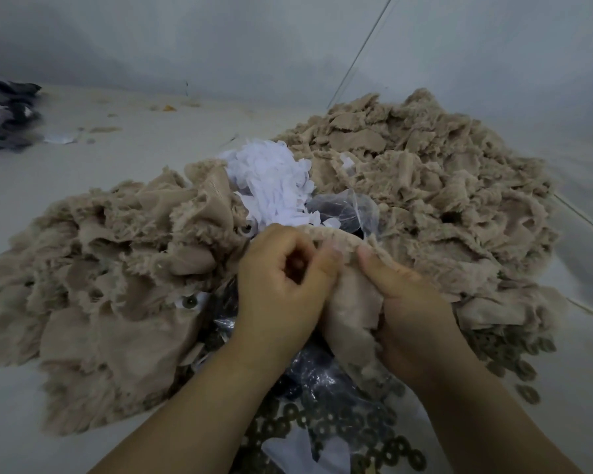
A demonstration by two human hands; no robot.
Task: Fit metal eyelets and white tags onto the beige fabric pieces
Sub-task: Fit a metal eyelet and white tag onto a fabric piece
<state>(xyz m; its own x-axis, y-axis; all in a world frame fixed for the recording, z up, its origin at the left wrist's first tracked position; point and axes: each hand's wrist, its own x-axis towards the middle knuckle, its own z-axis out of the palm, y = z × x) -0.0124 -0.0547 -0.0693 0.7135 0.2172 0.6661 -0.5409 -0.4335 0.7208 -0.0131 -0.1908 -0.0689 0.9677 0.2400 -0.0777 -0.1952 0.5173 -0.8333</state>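
Hands meet at the middle of the view over a beige fabric piece (350, 302) held between them. The left hand (281, 289) has its fingers curled inward, thumb and forefinger pinching the upper edge of the piece; whether something small sits inside that curl cannot be told, as the spot is blurred. The right hand (415, 309) grips the same piece from the other side, thumb laid on top near the frayed edge and the other fingers wrapped under the cloth. Left of the hands lies a heap of beige pieces (100, 285), and at least two of them show a round metal eyelet, one (189, 301) close to the left wrist and another (245, 229) just above the left hand. A second, larger heap of beige pieces (425, 186) rises to the right and behind. Between the two heaps sits a pile of white tags (271, 179), and just beside it a clear plastic bag (346, 208) with dark contents. Loose metal eyelets (339, 429) lie scattered on crumpled clear plastic under the forearms and spread out to the right (524, 371). All of this rests on a pale surface (83, 159). A bundle of dark cloth (4, 114) lies at the far left edge, well apart from the work.
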